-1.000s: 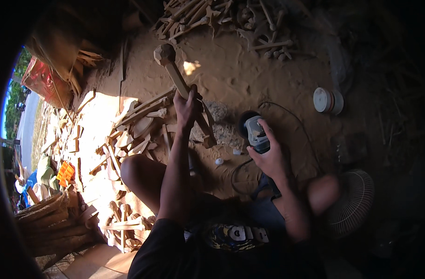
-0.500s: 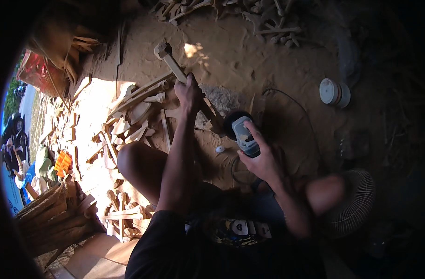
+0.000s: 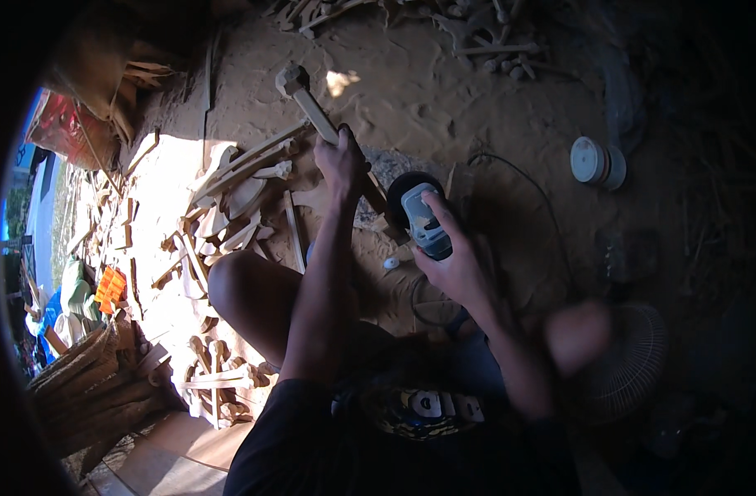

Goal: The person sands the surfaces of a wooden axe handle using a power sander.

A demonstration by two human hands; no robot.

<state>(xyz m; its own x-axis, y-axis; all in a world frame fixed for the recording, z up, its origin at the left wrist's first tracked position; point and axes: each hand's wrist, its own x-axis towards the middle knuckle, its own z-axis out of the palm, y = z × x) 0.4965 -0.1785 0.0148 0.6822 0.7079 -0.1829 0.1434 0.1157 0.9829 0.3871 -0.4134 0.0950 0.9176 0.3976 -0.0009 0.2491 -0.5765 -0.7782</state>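
My left hand point(image 3: 342, 164) is wrapped round a long carved wooden piece point(image 3: 314, 115) with a faceted knob at its far end. The piece slants from the upper left down toward the middle. In my right hand point(image 3: 463, 271) is an angle grinder point(image 3: 428, 225), a grey-green tool body with a round dark disc point(image 3: 405, 190). That disc is beside the near end of the wooden piece, overlapping it from here; whether they touch I cannot tell. A small white object point(image 3: 391, 263) lies on the ground just below the grinder.
Several carved wooden pieces point(image 3: 250, 194) are heaped to the left, partly in bright sun. More lie in a pile point(image 3: 218, 377) by my left knee and at the far edge point(image 3: 498, 50). A cable point(image 3: 531, 190) runs over the sandy ground. A white tub point(image 3: 589, 160) and a wire fan guard point(image 3: 634, 360) are at right.
The grinder and my right hand have moved a little up and left along the wooden piece. My left hand has shifted slightly right with its grip kept. The picture is darker.
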